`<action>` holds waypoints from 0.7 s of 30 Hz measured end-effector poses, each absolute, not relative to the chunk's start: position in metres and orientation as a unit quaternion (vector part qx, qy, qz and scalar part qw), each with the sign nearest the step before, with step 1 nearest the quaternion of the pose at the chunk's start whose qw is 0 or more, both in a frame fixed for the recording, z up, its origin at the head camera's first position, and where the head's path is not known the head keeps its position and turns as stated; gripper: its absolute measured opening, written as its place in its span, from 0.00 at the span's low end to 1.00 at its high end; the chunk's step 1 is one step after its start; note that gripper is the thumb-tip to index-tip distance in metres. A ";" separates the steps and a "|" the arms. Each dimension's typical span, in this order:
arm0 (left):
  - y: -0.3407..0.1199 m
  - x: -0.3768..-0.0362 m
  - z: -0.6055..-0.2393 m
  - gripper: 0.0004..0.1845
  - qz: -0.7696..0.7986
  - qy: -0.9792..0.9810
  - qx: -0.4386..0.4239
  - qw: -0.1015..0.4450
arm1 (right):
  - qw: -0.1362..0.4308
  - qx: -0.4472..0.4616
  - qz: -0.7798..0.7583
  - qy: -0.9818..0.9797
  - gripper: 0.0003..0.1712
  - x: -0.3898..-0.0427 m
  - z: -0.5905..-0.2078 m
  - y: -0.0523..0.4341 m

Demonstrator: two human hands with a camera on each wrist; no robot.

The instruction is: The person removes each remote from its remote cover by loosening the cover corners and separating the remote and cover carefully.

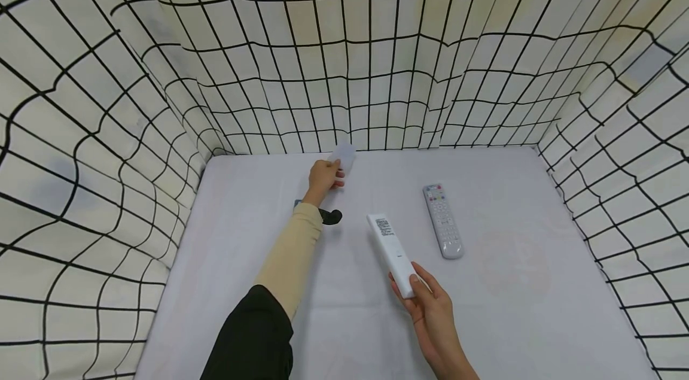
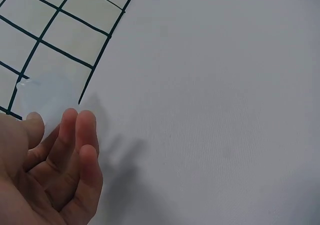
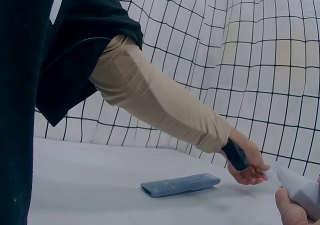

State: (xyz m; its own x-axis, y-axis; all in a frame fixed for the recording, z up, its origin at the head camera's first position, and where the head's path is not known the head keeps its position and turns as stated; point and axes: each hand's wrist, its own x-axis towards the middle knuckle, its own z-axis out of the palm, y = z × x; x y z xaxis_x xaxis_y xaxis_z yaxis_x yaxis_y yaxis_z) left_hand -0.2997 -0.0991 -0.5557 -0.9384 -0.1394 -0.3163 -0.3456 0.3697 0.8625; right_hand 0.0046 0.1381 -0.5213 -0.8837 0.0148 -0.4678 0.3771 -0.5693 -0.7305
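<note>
The left hand [image 1: 325,177] pinches a clear cover [image 1: 344,157] clear of the bench [image 1: 511,308], while right fingers [image 1: 417,290] grip the white remote [image 1: 392,253] to steady it.

Counting the things on the table

There were three remotes: a white one [image 1: 391,253], a grey one [image 1: 442,221] and a dark blue one [image 3: 180,184]. There was one clear cover [image 1: 344,157], and two hands [image 1: 325,179].

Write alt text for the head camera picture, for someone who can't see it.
Seen from above, a person's right hand grips the near end of a long white remote over a white table, while the left hand reaches to the far edge holding a small translucent cover. A grey remote lies to the right; grid-patterned cloth surrounds the table.
</note>
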 end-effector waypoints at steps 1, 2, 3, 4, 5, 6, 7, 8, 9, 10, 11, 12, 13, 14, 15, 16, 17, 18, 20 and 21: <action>-0.100 -0.299 -0.555 0.23 0.544 0.820 -0.150 0.096 | 0.106 0.216 -0.860 0.451 0.34 0.005 -0.522 0.138; -0.102 -0.299 -0.555 0.24 0.544 0.819 -0.152 0.094 | 0.106 0.215 -0.860 0.451 0.34 0.005 -0.522 0.138; -0.102 -0.299 -0.554 0.24 0.543 0.821 -0.152 0.093 | 0.106 0.214 -0.859 0.452 0.35 0.005 -0.522 0.138; -0.103 -0.298 -0.553 0.24 0.540 0.823 -0.151 0.091 | 0.107 0.214 -0.859 0.454 0.35 0.004 -0.522 0.138; -0.103 -0.298 -0.553 0.24 0.538 0.825 -0.149 0.090 | 0.108 0.214 -0.858 0.455 0.36 0.004 -0.522 0.138; -0.104 -0.297 -0.552 0.23 0.536 0.827 -0.146 0.089 | 0.109 0.215 -0.856 0.457 0.36 0.004 -0.522 0.138; -0.104 -0.297 -0.552 0.23 0.534 0.828 -0.144 0.089 | 0.110 0.216 -0.855 0.458 0.36 0.004 -0.522 0.137; -0.104 -0.297 -0.552 0.23 0.532 0.830 -0.143 0.088 | 0.110 0.218 -0.854 0.460 0.36 0.004 -0.522 0.137; -0.104 -0.296 -0.552 0.23 0.531 0.831 -0.141 0.088 | 0.111 0.220 -0.853 0.460 0.36 0.004 -0.522 0.137; -0.105 -0.296 -0.552 0.23 0.530 0.832 -0.140 0.087 | 0.111 0.221 -0.853 0.460 0.36 0.004 -0.522 0.137; -0.105 -0.295 -0.552 0.23 0.530 0.832 -0.140 0.086 | 0.112 0.222 -0.852 0.460 0.36 0.003 -0.522 0.136; -0.104 -0.295 -0.552 0.23 0.531 0.832 -0.139 0.084 | 0.112 0.222 -0.853 0.460 0.36 0.003 -0.523 0.136; -0.104 -0.294 -0.552 0.23 0.533 0.831 -0.139 0.083 | 0.112 0.221 -0.853 0.459 0.36 0.003 -0.523 0.136; -0.104 -0.293 -0.552 0.23 0.535 0.830 -0.138 0.081 | 0.112 0.220 -0.853 0.459 0.36 0.003 -0.523 0.136; -0.104 -0.291 -0.551 0.23 0.537 0.829 -0.136 0.079 | 0.111 0.219 -0.854 0.459 0.36 0.003 -0.523 0.136; -0.103 -0.289 -0.550 0.23 0.540 0.827 -0.134 0.076 | 0.111 0.217 -0.854 0.460 0.36 0.003 -0.522 0.135; -0.103 -0.286 -0.549 0.23 0.545 0.825 -0.131 0.074 | 0.110 0.216 -0.854 0.460 0.35 0.003 -0.522 0.135; -0.103 -0.283 -0.548 0.23 0.548 0.824 -0.128 0.071 | 0.108 0.214 -0.855 0.460 0.35 0.002 -0.522 0.135; -0.101 -0.275 -0.544 0.23 0.551 0.824 -0.118 0.062 | 0.104 0.209 -0.853 0.467 0.35 0.002 -0.522 0.135; -0.099 -0.270 -0.543 0.23 0.553 0.824 -0.113 0.059 | 0.100 0.207 -0.853 0.469 0.34 0.002 -0.523 0.135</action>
State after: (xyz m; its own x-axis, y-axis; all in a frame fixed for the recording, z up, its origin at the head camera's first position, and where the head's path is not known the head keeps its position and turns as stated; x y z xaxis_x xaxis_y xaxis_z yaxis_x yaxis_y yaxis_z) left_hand -0.2704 -0.0990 -0.5429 -0.9676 -0.1213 -0.2212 -0.2507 0.3635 0.8972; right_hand 0.0018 0.1348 -0.5227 -0.8940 0.0234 -0.4474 0.3653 -0.5400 -0.7582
